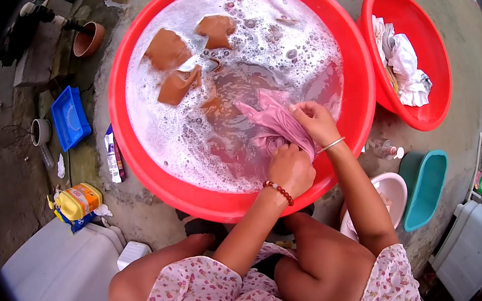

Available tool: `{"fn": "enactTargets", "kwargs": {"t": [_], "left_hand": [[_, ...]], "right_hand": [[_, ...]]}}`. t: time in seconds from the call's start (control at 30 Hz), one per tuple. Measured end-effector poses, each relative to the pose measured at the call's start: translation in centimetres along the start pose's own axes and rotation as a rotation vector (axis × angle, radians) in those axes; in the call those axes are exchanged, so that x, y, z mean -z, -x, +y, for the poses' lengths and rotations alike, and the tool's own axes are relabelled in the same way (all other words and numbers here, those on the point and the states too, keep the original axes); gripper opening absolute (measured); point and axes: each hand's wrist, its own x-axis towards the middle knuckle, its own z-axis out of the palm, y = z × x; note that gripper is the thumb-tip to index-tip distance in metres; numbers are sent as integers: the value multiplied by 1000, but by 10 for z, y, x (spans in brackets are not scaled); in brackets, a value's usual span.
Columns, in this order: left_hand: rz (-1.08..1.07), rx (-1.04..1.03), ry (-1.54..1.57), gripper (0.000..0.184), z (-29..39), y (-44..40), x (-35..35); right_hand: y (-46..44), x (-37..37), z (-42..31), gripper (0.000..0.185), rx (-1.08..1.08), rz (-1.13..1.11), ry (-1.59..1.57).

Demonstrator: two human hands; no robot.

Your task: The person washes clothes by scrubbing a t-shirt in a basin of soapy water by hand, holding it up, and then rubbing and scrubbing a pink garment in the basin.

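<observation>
Pink cloth is in the big red basin, right of centre, between the middle of the water and the near-right edge. Upper end spreads at the water surface; lower end bunches up close to the near-right rim.

Left hand: curled into a fist, gripping the bunched lower part, inside the near edge. Fingertips hidden, so exact finger placement can't be told. Right hand: thumb and fingers pinching a fold along the cloth's right side, farther from the near edge than the left.

Handling, my read: two grips close together on one fabric is a sound setup. Best to have the left anchor firmly and the right work a short section against it, then shift both grips along so no patch gets skipped. Wet, soapy fabric likely slips, so a fuller fold in the right should hold better than a thin pinch. Working low, inside the rim, should limit splash over the near edge. Pulling hard on a single layer could stretch it.

Brown cloth pokes through the suds toward the far-left edge, clear of both hands; worth leaving that gap so the fabrics don't tangle.
</observation>
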Motion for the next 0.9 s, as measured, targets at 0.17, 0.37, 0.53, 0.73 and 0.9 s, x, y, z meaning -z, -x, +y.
{"fn": "enactTargets", "kwargs": {"t": [0.17,0.37,0.53,0.73,0.9], "left_hand": [[-422,82,124,28,0,1,13],[74,638,692,48,-46,-22,25],[-8,1052,1824,57,-74,-15,16],[211,587,2064,38,-94,-13,-19],[637,561,1742,33,-112,-9,7]], "right_hand": [[-29,-18,50,22,-36,-156,271],[15,0,-27,15,-91,-187,-525],[85,14,-85,17,23,-347,-992],[113,19,-44,18,-82,-527,-656],[112,58,-16,20,-41,298,-886]]}}
